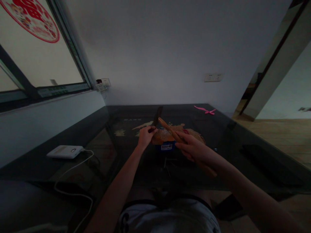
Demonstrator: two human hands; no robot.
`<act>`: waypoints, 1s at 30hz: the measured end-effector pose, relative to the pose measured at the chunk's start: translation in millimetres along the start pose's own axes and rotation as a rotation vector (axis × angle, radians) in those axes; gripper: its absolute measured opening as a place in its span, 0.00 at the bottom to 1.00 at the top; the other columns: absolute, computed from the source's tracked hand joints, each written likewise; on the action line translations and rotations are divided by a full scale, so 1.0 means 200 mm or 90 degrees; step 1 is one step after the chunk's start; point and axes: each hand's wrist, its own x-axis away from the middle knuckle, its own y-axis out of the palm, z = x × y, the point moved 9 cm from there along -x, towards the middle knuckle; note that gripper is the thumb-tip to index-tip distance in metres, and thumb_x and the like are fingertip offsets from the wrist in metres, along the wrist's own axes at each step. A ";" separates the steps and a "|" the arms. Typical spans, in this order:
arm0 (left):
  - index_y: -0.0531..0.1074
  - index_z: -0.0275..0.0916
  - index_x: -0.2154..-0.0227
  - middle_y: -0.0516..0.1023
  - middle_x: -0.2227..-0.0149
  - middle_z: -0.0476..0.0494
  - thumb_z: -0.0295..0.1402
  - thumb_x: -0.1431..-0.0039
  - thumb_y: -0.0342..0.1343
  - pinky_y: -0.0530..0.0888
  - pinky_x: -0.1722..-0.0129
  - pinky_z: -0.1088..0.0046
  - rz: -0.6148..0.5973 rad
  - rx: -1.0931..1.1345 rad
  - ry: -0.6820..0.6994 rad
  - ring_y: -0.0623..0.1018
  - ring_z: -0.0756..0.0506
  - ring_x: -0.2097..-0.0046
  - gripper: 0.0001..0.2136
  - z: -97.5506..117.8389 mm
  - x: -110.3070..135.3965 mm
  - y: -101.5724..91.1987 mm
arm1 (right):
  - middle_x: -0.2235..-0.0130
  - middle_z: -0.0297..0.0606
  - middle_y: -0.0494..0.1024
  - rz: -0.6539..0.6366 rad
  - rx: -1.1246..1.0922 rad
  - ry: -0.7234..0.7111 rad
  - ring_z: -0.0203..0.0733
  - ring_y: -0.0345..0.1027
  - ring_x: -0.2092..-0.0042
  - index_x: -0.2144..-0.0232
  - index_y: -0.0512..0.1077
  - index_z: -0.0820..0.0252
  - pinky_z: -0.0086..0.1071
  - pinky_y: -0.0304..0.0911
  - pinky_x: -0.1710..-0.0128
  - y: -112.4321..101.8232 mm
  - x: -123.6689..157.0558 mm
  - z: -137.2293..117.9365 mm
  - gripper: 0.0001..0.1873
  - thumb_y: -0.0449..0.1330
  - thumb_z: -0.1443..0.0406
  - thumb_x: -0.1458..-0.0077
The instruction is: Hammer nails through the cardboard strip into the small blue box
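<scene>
Gripping a dark flat-bladed tool (157, 116) in the left hand (145, 136), clutching a wooden stick (168, 127) in the right hand (190, 145), near a blue-and-brown package (167, 145) on the black table (114, 174).

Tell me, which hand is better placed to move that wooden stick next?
Probably the right hand: it grips the wooden stick, whose far end points up and to the left. The left hand, near that end, is busy holding a dark blade-like object.
</scene>
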 end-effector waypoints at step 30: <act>0.75 0.36 0.75 0.79 0.72 0.45 0.30 0.50 0.59 0.72 0.65 0.72 -0.009 0.028 0.000 0.77 0.47 0.69 0.03 -0.05 0.00 0.03 | 0.84 0.20 0.57 -0.044 0.084 0.008 0.26 0.51 0.87 0.47 0.58 0.62 0.19 0.50 0.90 -0.01 0.01 -0.04 0.22 0.52 0.67 0.44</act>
